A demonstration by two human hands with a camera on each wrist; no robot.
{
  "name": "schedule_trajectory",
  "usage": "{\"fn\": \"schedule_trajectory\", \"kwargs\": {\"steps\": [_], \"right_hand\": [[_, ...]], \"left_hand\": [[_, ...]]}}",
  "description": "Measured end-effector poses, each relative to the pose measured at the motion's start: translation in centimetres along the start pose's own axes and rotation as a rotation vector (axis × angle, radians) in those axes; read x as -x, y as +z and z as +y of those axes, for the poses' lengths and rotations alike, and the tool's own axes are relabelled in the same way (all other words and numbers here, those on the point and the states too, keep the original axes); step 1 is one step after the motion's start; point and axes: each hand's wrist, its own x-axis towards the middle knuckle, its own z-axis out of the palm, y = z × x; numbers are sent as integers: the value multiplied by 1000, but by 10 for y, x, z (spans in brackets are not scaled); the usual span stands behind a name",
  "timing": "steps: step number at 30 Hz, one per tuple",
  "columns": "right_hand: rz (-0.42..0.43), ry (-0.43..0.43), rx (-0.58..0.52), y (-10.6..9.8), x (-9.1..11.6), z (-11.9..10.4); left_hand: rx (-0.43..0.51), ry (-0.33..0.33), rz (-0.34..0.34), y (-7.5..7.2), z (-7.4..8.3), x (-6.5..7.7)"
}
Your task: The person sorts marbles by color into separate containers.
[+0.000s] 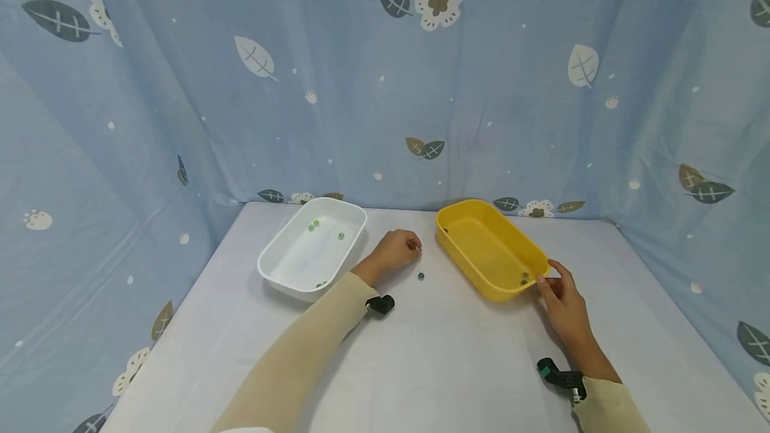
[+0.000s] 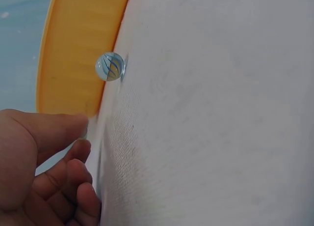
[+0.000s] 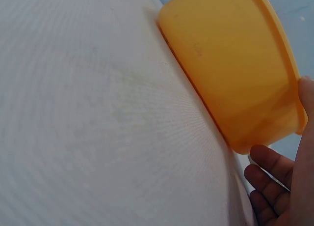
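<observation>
My left hand is between the two basins, low over the table. Its thumb and index finger pinch a small glass marble, mostly hidden by the fingertips. Nearer to me on the tabletop lies another marble, clear glass with blue and yellow swirls in the left wrist view. My right hand holds the near right corner of the yellow plastic basin, thumb at the rim and other fingers bent beside the wall. Inside that basin a few dark marbles lie at the near end, with one at the far left.
A white basin stands on the left with several green marbles in it. White cloth covers the table. A blue patterned curtain hangs behind the table and along both sides.
</observation>
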Motion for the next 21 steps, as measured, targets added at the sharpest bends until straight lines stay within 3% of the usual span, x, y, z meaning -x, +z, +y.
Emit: {"fn": "schedule_trajectory", "kwargs": {"steps": [11, 21], "right_hand": [[0, -14, 2, -1, 0, -1], [2, -10, -1, -1, 1, 0]], "left_hand": [[15, 62, 16, -3, -3, 13], [27, 88, 26, -9, 4, 21]]}}
